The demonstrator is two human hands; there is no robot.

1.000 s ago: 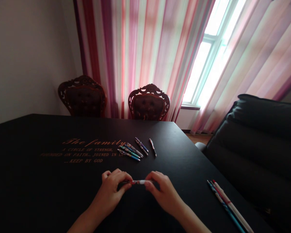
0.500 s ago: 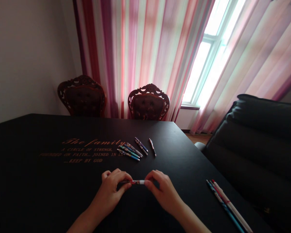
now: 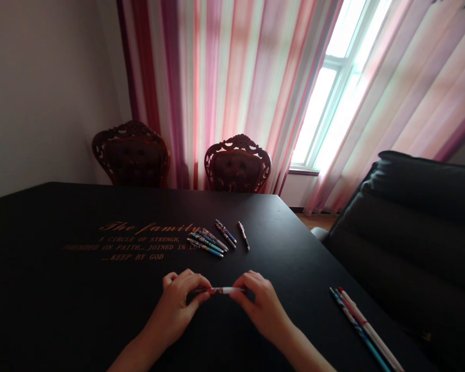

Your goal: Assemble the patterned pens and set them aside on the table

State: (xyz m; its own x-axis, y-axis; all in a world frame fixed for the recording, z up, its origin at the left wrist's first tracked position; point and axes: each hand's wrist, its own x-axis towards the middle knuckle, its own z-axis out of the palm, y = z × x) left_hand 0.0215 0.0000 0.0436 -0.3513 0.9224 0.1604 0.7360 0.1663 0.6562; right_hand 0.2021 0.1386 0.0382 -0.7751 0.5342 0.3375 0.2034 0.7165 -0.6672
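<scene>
One patterned pen held.
By left hand and right hand, fingers are narrowed onto it; one separate pen and two carved chairs are counted beyond.

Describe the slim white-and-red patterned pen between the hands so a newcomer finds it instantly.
Over the near part of the black table with copper-coloured lettering, find the bare left hand and bare right hand. The slim white-and-red patterned pen spans the gap between them. Unlike the slim multicoloured pens lying beyond, it is held.
</scene>
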